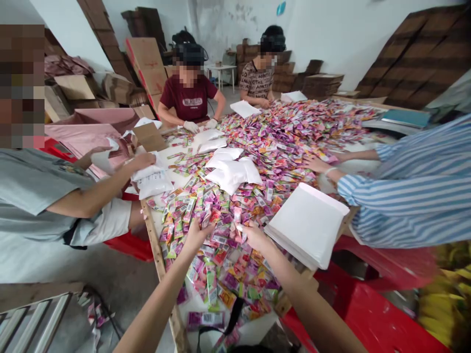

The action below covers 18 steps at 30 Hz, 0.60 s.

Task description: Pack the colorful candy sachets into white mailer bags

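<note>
Both of my arms reach over a table heaped with small colourful snack sachets (211, 279) in pink, purple, green and orange. My left hand (198, 234) is closed, thumb and fingers pinching sachets (213, 215) at the near part of the heap. A little to its right, my right hand (253, 235) is closed on a pink sachet (238, 215). Beside my right forearm lies a stack of white padded mailers (309, 223). Beyond my hands, several filled white mailers (233, 169) rest on the sachets.
Wooden edging (156, 250) borders the table. At left, a person handles a white mailer (152, 181); a striped sleeve (390, 184) reaches in from the right. Two people (189, 100) work across the table. Red stools (379, 314) stand at right. A blue-topped scale (405, 117) sits at the far right.
</note>
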Each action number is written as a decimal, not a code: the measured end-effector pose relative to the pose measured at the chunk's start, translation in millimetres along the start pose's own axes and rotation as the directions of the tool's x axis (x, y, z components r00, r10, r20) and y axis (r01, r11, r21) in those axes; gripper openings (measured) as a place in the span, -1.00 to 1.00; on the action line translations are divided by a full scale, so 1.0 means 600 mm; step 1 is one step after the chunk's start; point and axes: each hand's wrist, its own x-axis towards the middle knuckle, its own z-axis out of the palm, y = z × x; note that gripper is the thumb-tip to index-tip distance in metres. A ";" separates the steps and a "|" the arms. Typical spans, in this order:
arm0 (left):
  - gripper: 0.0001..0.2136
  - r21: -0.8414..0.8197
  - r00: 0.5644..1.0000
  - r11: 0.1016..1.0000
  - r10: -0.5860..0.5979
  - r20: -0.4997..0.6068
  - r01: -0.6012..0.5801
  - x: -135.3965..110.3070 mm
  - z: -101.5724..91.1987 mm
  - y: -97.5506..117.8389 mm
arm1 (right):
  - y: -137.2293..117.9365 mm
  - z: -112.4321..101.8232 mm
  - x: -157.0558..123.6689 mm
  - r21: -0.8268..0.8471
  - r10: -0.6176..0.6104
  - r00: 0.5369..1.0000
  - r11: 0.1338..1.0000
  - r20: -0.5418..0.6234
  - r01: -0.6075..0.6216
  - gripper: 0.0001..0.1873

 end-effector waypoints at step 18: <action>-0.70 -0.107 0.996 0.991 -0.074 0.048 0.079 -0.032 0.034 -0.024 | 0.017 0.028 0.000 -0.003 0.164 0.974 0.986 -0.157 -0.166 -0.68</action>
